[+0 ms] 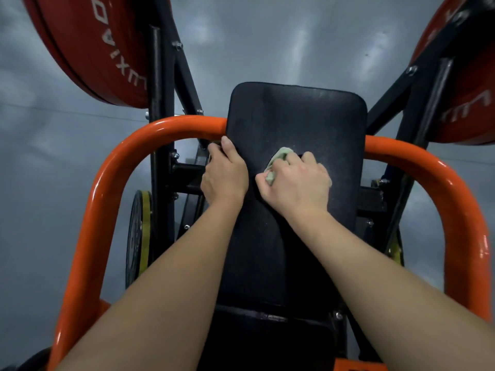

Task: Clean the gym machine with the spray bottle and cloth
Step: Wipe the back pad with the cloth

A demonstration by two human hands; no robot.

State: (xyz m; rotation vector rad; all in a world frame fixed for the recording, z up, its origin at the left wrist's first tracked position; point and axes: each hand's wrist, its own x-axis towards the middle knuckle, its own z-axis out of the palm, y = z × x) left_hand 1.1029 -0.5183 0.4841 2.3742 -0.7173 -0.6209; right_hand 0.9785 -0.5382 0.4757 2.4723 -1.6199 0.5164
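- On the black pad [294, 116] of the gym machine, near its middle: pale green cloth [280, 153], bunched and pressed against the surface.
- Over that cloth: right hand [297, 183], knuckles up, fingers curled tight round it.
- At the pad's left edge: left hand [225, 178], thumb on the face, fingers wrapped behind, clamped on the edge.
- Behind the pad: orange tube frame [160, 129], arching out to both sides.
- Up top, left and right: red weight plates [88, 44].
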